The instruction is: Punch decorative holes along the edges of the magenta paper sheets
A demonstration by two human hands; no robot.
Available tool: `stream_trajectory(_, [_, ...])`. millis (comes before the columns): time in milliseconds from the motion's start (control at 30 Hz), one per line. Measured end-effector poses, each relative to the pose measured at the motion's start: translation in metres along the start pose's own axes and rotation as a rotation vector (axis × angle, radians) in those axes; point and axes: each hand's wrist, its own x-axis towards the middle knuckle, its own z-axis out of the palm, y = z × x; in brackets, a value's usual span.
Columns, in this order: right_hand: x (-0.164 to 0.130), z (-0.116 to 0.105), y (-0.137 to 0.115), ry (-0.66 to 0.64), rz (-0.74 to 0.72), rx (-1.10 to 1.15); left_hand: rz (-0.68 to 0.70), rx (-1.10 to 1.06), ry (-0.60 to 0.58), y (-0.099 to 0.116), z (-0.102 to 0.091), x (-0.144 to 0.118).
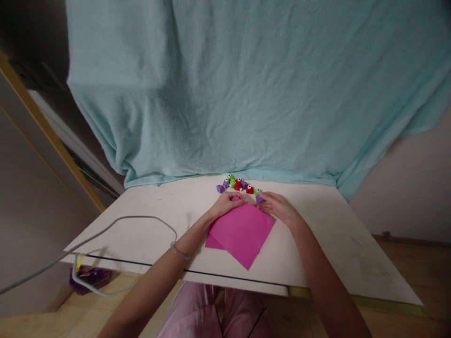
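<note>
While both hands bear on its upper part, pink paper, the landmark for this entry, lies slantwise on the white table, one corner pointing down to the near edge. Left hand: at the paper's top left, thumb and fingers drawn together, pinching the gathered upper corner between them; a clear bracelet circles the wrist, left of the paper. Right hand: at the paper's upper right edge, fingers bent and close to one another, tips beside the edge and by a purple toy; whether they grip the paper, the toy or neither, cannot tell. Pink flap: showing from under the paper's lower left side; same sheet or a second one, cannot tell. Small toys, red, green and purple, several with white eyes: a loose row just beyond the paper's top, the purple toy nearest the right hand. Light blue cloth: hanging behind the toys, beyond the paper, its hem along the far table edge. Grey cable: one, looping over the table, left of the paper. Pink trousers: below the paper, under the near edge.
</note>
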Motion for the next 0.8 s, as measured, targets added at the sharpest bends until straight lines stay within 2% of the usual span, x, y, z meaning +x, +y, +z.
stream_trajectory(67, [0.003,-0.003,0.0,0.038,0.073,0.08,0.001,0.008,-0.025,0.0,0.001,0.0])
stream_trajectory(133, [0.005,-0.005,0.0,0.034,0.123,0.133,0.025,0.071,0.003,0.0,0.004,-0.001])
stream_trajectory(300, [0.005,-0.003,-0.002,-0.029,0.123,0.191,0.186,0.27,0.231,0.005,0.008,-0.003])
stream_trajectory(367, [0.004,0.0,-0.003,-0.075,0.113,0.194,0.272,0.338,0.28,0.009,0.008,-0.005])
stream_trajectory(600, [-0.001,0.009,-0.004,-0.183,0.094,0.218,0.44,0.455,0.312,0.023,0.013,-0.013])
stream_trajectory(800, [-0.003,0.01,-0.004,-0.195,0.099,0.237,0.49,0.506,0.326,0.027,0.016,-0.017])
